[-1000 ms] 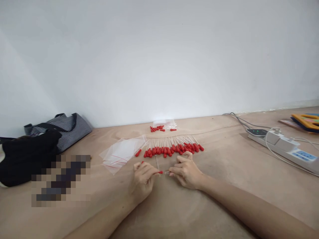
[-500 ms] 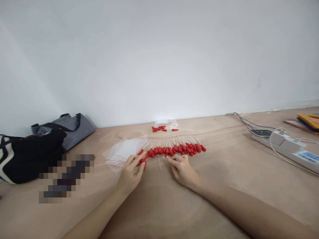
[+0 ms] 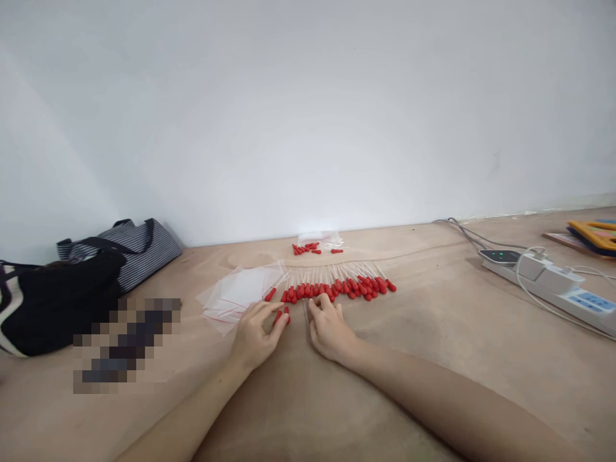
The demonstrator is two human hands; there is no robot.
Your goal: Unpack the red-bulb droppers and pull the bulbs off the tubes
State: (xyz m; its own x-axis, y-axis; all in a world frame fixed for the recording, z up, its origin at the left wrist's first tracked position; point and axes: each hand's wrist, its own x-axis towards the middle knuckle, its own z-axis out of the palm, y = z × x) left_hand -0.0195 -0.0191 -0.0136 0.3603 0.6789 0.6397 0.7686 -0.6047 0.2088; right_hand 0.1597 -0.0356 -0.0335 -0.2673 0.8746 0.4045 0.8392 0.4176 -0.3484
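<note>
A row of red rubber bulbs [image 3: 312,290] with thin pale tubes [image 3: 312,274] pointing away lies across the table; they look like droppers. My left hand [image 3: 257,335] is at the row's near left, thumb and fingers curled round a small red rubber bulb [image 3: 278,317]. A second red bulb [image 3: 287,312] shows at the thumb tip. My right hand [image 3: 331,328] is closed just in front of the row, its fingertips pinched at a thin clear tube [image 3: 305,314]. The fingers partly hide that tube. One dropper [image 3: 270,294] lies apart at the row's left end.
Clear zip bags [image 3: 238,292] lie left of the row. Farther back are more red bulbs [image 3: 305,248] and a clear bag [image 3: 317,237] by the wall. Bags [image 3: 144,256] stand at left, beside a blurred dark object [image 3: 129,346]. A power strip [image 3: 568,292] with cables is at right.
My right hand has moved left to the loose tube. My left hand has drawn slightly back from the row, and the red bulbs at its fingers have shifted toward me.
</note>
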